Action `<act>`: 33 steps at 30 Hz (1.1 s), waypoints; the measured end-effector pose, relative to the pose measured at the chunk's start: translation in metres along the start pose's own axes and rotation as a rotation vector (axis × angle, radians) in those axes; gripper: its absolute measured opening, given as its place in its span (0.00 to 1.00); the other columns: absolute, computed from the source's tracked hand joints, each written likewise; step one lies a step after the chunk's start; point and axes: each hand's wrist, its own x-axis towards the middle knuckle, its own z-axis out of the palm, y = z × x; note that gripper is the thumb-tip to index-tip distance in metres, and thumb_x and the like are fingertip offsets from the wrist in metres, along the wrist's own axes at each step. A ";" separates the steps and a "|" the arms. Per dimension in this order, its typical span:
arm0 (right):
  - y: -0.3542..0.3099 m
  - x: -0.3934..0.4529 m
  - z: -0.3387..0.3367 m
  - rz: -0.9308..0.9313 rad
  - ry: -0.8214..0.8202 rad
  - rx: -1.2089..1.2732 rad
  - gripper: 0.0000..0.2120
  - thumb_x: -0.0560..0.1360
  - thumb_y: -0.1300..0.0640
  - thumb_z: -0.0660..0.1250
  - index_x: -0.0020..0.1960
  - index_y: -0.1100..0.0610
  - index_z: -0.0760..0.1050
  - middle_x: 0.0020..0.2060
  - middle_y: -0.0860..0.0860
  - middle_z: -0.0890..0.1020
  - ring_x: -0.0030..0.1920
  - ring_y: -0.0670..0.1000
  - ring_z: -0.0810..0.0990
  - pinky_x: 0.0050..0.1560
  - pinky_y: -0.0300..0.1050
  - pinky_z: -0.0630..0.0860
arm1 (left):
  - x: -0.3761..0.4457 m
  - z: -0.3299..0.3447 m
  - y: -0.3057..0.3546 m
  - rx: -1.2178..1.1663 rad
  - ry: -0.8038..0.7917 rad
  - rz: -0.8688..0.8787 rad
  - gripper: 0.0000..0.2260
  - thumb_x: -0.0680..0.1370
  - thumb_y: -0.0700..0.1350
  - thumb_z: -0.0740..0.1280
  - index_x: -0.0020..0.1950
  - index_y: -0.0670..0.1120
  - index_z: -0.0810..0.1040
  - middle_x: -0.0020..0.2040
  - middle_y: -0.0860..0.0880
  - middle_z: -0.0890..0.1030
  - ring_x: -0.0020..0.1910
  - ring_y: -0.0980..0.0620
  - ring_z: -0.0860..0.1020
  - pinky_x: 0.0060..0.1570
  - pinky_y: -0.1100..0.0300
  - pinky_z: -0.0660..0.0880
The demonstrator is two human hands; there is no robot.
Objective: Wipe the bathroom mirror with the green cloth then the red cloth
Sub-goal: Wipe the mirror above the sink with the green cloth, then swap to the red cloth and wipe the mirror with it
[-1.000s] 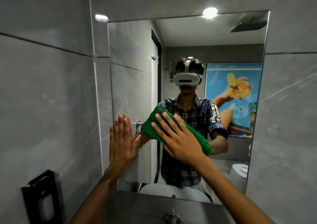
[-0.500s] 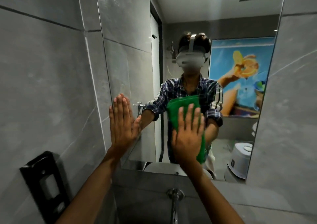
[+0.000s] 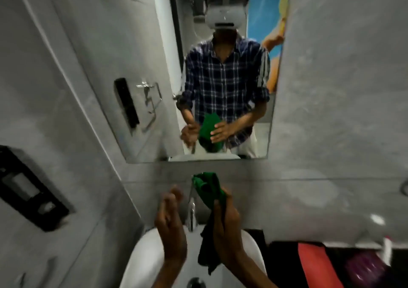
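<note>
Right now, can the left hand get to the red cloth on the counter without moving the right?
Probably not cleanly. The left hand is empty over the sink, but the red cloth lies far right on the counter, and the right hand, its grip shut on the green cloth, sits between them.

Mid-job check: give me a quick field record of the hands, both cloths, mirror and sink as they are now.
left hand: empty, fingers loosely curled, above the sink
right hand: gripping the green cloth
green cloth: bunched, off the glass, hanging over the basin
mirror: no hand or cloth touching it
red cloth: lying flat on the dark counter, right of the sink, untouched
sink: white basin, tap between the hands
</note>
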 end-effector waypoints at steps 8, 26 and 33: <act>0.071 -0.108 -0.165 0.159 -0.473 -0.494 0.28 0.84 0.41 0.56 0.82 0.47 0.58 0.84 0.45 0.46 0.84 0.45 0.40 0.84 0.47 0.46 | -0.192 0.074 -0.066 -0.365 -0.238 -0.916 0.24 0.76 0.57 0.69 0.69 0.50 0.83 0.67 0.46 0.85 0.69 0.43 0.82 0.74 0.45 0.72; 0.362 -0.115 -0.308 1.075 -0.113 0.035 0.26 0.82 0.75 0.56 0.77 0.60 0.63 0.68 0.64 0.76 0.67 0.65 0.78 0.68 0.64 0.77 | -0.206 0.221 -0.359 0.375 -0.468 -0.945 0.20 0.84 0.38 0.63 0.77 0.41 0.71 0.73 0.35 0.78 0.65 0.42 0.79 0.61 0.46 0.78; 0.393 -0.119 -0.309 0.767 -0.175 -0.432 0.22 0.81 0.71 0.59 0.66 0.52 0.79 0.50 0.56 0.87 0.45 0.50 0.86 0.47 0.55 0.84 | -0.211 0.223 -0.393 0.760 -0.659 -0.544 0.33 0.84 0.37 0.64 0.86 0.42 0.53 0.85 0.39 0.60 0.84 0.42 0.61 0.83 0.49 0.60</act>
